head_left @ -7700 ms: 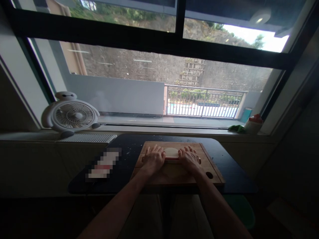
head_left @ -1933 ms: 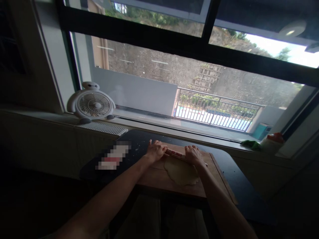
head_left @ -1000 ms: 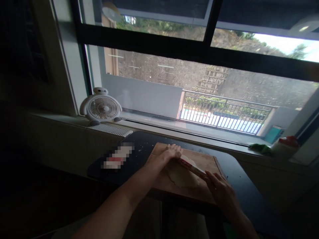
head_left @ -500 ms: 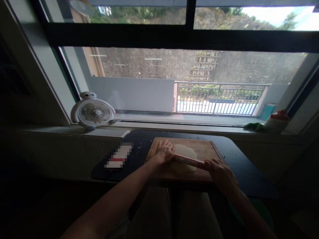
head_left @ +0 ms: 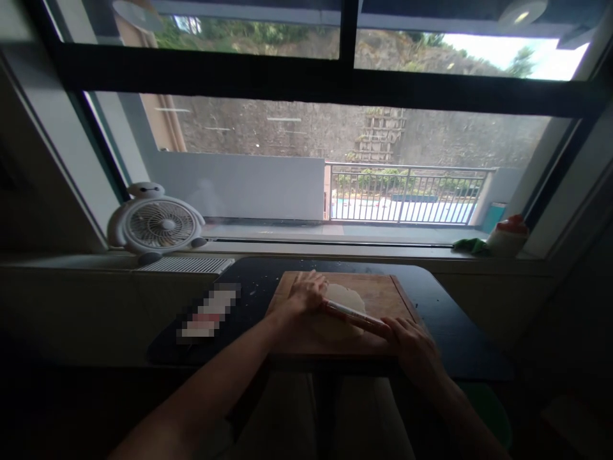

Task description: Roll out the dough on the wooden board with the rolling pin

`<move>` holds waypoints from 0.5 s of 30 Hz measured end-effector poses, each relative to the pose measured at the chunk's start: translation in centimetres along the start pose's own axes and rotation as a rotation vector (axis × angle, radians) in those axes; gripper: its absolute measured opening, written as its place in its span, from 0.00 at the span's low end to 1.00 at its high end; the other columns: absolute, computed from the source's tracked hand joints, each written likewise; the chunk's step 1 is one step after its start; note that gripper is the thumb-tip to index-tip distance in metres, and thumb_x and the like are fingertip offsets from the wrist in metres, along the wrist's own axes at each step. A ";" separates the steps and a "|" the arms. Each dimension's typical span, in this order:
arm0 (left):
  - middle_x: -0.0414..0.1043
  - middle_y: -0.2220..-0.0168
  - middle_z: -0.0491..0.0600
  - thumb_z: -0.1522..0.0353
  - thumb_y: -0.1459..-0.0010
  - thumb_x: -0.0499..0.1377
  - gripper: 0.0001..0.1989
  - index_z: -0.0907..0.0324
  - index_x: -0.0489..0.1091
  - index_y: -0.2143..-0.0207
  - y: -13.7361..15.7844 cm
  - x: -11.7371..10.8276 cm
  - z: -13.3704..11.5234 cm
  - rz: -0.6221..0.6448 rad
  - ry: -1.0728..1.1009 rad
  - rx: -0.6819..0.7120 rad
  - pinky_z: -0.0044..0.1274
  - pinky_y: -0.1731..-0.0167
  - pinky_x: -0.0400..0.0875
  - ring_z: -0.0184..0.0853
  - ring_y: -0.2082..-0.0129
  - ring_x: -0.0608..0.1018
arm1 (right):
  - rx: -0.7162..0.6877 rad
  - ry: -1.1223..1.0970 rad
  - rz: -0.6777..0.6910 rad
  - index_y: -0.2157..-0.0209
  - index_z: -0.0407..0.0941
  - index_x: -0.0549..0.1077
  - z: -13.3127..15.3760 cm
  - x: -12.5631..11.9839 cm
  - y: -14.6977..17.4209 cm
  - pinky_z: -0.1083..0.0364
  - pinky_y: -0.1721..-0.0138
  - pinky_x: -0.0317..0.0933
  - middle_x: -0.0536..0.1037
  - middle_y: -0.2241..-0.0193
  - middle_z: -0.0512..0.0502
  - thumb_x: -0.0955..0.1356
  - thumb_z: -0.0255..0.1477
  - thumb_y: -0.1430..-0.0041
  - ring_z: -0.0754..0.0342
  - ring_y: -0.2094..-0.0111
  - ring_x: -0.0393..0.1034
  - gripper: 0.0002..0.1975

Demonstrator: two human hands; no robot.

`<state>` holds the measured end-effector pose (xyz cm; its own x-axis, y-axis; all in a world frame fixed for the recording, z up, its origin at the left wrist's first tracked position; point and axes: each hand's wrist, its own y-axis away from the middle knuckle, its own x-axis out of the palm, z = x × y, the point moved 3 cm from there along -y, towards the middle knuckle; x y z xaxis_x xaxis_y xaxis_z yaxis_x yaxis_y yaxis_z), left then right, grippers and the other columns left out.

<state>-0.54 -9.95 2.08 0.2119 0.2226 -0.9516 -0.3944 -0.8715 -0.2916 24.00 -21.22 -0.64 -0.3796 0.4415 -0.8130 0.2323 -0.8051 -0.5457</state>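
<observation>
A rolling pin (head_left: 357,314) lies slantwise across a flat, pale round of dough (head_left: 345,296), its right end nearer me. My left hand (head_left: 309,292) is over the pin's far left end, fingers pointing forward and partly curled; the handle there is hidden beneath it. Around the right end, the fingers of my right hand (head_left: 412,338) are closed. The dough shows on both sides of the pin, on a wooden board (head_left: 383,291) with a raised strip along its right edge.
The board rests on a dark table (head_left: 450,326) with scattered specks. A blurred-out object (head_left: 211,313) lies at the table's left. Along the windowsill are a white fan (head_left: 165,223), a green cloth (head_left: 469,246) and a red-topped bottle (head_left: 508,237). Something green (head_left: 483,409) shows below right.
The whole view has shifted, so the table and board appear further left and slightly lower. The rolling pin slants a little more across the dough. Both hands remain on it.
</observation>
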 end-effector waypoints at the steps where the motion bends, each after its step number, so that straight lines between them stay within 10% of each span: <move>1: 0.64 0.44 0.55 0.67 0.35 0.44 0.18 0.63 0.66 0.49 1.7 0.1 0.2 -0.010 -0.013 -0.002 0.42 0.41 0.50 0.43 0.40 0.60 | -0.008 -0.012 0.008 0.56 0.50 0.72 0.4 -0.1 0.1 0.55 0.63 0.58 0.74 0.65 0.46 0.54 0.37 0.33 0.52 0.63 0.68 0.18; 7: 0.51 0.36 0.52 0.60 0.34 0.39 0.26 0.61 0.50 0.37 9.3 0.6 1.2 -0.130 -0.033 0.039 0.37 0.39 0.46 0.39 0.36 0.50 | -0.042 -0.046 0.020 0.66 0.48 0.72 1.8 0.0 0.1 0.55 0.63 0.55 0.73 0.69 0.47 0.53 0.37 0.32 0.53 0.65 0.65 0.20; 15: 0.58 0.40 0.57 0.61 0.35 0.39 0.24 0.61 0.61 0.43 -0.8 0.6 0.5 0.124 -0.031 0.000 0.45 0.42 0.44 0.46 0.38 0.55 | 0.033 0.041 -0.044 0.71 0.46 0.70 0.0 0.4 -1.7 0.55 0.63 0.52 0.73 0.72 0.48 0.54 0.35 0.32 0.54 0.67 0.65 0.20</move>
<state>-0.52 -8.96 1.70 0.1333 0.1267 -0.9829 -0.4157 -0.8932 -0.1715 23.46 -19.69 -0.05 -0.3521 0.4921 -0.7962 0.1864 -0.7967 -0.5749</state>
